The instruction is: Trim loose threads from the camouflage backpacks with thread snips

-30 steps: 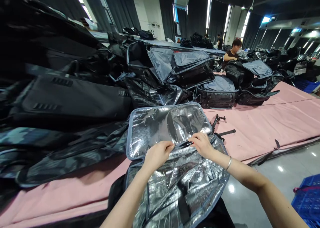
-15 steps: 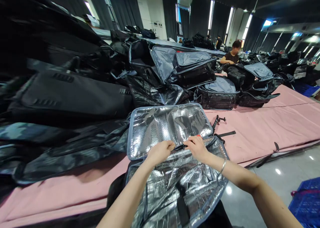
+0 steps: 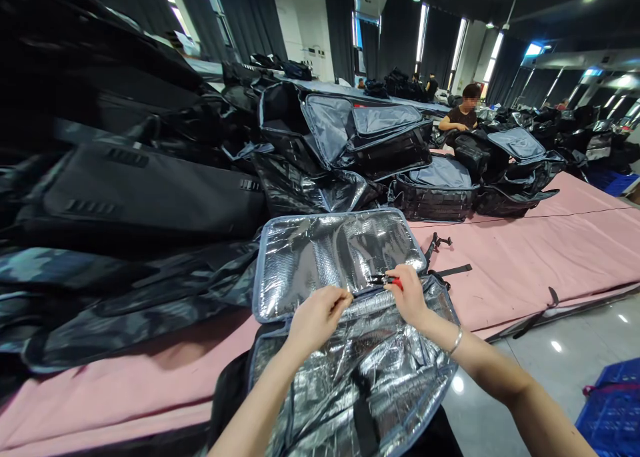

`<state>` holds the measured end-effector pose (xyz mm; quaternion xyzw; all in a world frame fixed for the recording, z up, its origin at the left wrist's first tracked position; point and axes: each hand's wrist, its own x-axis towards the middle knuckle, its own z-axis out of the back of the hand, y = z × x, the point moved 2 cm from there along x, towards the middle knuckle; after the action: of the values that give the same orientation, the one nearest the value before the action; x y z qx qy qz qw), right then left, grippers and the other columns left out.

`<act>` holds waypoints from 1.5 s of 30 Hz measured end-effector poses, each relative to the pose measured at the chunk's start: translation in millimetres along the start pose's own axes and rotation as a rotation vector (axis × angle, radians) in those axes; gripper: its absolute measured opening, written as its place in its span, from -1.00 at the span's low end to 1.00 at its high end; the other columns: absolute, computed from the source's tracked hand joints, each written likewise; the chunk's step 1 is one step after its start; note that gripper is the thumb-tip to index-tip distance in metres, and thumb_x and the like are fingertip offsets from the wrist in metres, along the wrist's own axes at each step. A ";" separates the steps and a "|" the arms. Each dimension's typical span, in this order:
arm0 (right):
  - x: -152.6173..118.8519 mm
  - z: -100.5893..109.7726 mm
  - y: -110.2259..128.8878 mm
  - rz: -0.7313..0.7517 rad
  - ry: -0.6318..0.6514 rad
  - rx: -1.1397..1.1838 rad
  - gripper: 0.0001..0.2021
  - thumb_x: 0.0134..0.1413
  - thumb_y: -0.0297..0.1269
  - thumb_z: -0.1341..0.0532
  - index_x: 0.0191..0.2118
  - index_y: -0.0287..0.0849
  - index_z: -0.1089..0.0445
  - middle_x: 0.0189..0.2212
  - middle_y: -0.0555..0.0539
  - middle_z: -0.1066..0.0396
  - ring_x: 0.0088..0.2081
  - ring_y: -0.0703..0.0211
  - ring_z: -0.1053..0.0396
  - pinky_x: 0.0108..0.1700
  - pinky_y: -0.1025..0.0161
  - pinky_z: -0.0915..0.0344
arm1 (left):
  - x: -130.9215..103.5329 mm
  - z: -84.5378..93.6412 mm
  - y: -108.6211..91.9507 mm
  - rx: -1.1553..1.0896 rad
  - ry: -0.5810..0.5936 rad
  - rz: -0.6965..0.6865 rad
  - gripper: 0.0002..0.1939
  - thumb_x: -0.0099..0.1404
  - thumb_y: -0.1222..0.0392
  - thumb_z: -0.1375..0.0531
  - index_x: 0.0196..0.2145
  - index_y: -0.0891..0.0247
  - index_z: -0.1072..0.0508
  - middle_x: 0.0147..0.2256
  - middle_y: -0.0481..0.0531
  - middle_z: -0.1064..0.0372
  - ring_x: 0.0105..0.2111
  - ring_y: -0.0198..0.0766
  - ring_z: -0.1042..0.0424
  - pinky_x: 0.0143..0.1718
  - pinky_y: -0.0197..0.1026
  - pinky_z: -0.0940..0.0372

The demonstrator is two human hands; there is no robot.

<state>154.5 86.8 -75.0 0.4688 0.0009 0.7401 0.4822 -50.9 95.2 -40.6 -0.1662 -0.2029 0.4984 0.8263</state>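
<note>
- The silver-lined bag (image 3: 345, 370) gapes wide between both hands, its lid (image 3: 325, 250) laid back at twelve o'clock, which appears to leave the inner edge bare for the fingers; its body spreads to six o'clock
- Left hand (image 3: 315, 320), at eight o'clock of that edge: thumb and fingertips pressed together, seemingly to steady the spot; whether cloth or thread sits between them is too small to tell
- Right hand (image 3: 411, 300), at four o'clock: fingers closed on a small red-and-black tool (image 3: 397, 283), its dark tips aimed at nine o'clock, an angle that likely suits close work at the edge
- The pink-covered table (image 3: 540, 257) runs off towards two o'clock, presumably a soft bed for the bags
- By count: two hands, one tool, one bracelet (image 3: 457, 340) on the right wrist, one lid, and two loose straps (image 3: 455, 270) lying at two o'clock of the bag
- Beyond, at least three grey-lined bags (image 3: 440, 173) stand open between twelve and two o'clock; the dark pile (image 3: 150, 190) at ten o'clock is too tangled to count
- One blue crate (image 3: 607, 410) sits at four o'clock, and one co-worker (image 3: 459, 118) bends over bags at one o'clock
</note>
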 end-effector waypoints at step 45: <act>66.1 -1.5 4.0 -0.166 0.844 -0.145 -0.93 0.02 -0.34 -0.22 -0.35 -0.09 -0.46 -0.39 0.01 -0.45 -0.32 0.17 -0.38 -0.37 0.35 -0.13 | 17.4 4.8 -9.2 0.073 0.057 0.063 -0.76 0.26 0.14 0.04 -0.33 0.15 -0.43 -0.30 -0.02 -0.43 -0.26 -0.23 -0.38 -0.29 -0.27 -0.17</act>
<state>144.3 132.6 -28.2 0.0884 0.1839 0.8236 0.5291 -39.0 106.9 -29.1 -0.1563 -0.1553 0.5265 0.8212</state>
